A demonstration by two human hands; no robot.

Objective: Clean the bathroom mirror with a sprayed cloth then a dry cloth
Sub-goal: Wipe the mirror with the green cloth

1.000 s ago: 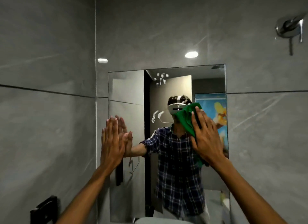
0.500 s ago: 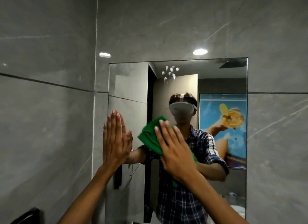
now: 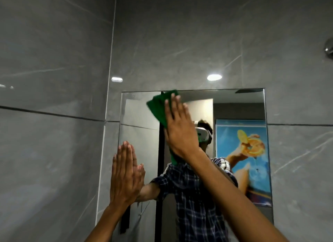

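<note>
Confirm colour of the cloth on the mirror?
Green. The cloth shows plainly in the head view, pressed flat against the mirror near its top edge by the right hand.

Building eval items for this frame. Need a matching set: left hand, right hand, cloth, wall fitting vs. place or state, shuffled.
1. left hand
2. right hand
3. cloth
4. chrome fitting

A. green, up at the top edge of the mirror
B. high on the wall, far right
C. bare, flat against the mirror, lower left
D. fingers straight, pressing the cloth to the mirror

Pairs: 1-C, 2-D, 3-A, 4-B
</note>
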